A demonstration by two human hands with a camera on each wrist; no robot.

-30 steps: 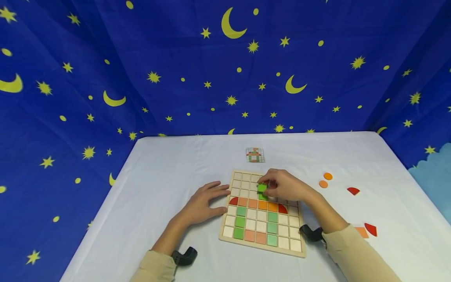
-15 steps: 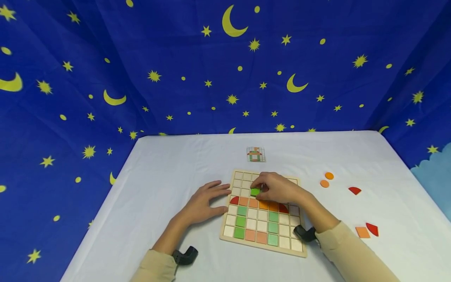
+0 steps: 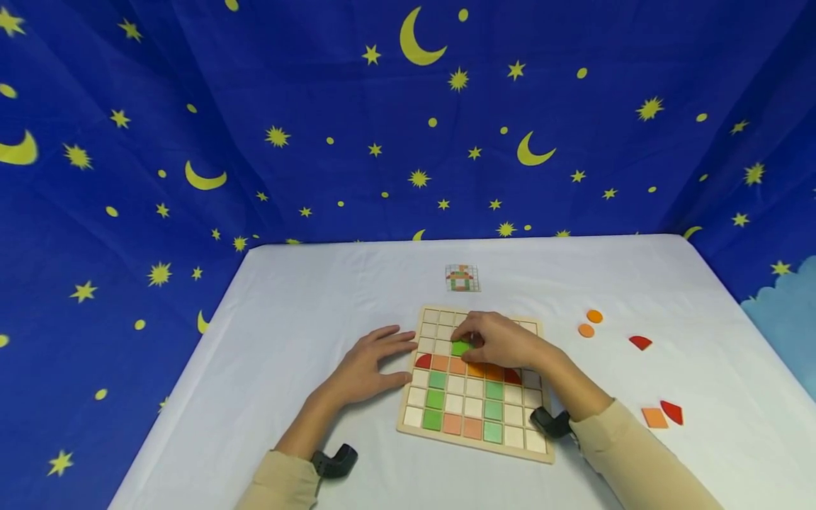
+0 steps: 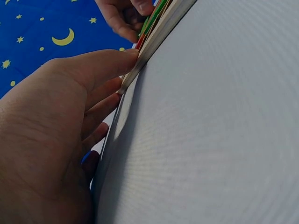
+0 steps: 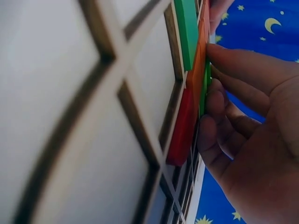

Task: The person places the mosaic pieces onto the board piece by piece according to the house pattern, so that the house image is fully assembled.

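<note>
A wooden grid board point(image 3: 473, 446) lies on the table, its cells partly filled with red, orange, pink and green tiles. My right hand point(image 3: 503, 341) is over its upper middle, thumb and fingers pinching a green square tile point(image 3: 460, 348) at a cell just above the row of pink tiles point(image 3: 457, 365). The right wrist view shows the fingers close to the board, near a red quarter-circle tile point(image 5: 181, 133). At the board's left edge rests my left hand point(image 3: 370, 365), fingers spread; in the left wrist view its thumb and fingertips touch the board's side.
Beyond the board lies a small pattern card point(image 3: 462, 278). To the right are an orange disc point(image 3: 594, 316), a lighter orange disc point(image 3: 586, 331), red quarter-circles point(image 3: 640, 343) and an orange square point(image 3: 654, 418). A blue starry cloth point(image 3: 357, 127) hangs behind the table.
My right hand has moved left by about one cell with the green tile, from above another green tile, and lowered it to the board. My left hand has stayed at the edge.
</note>
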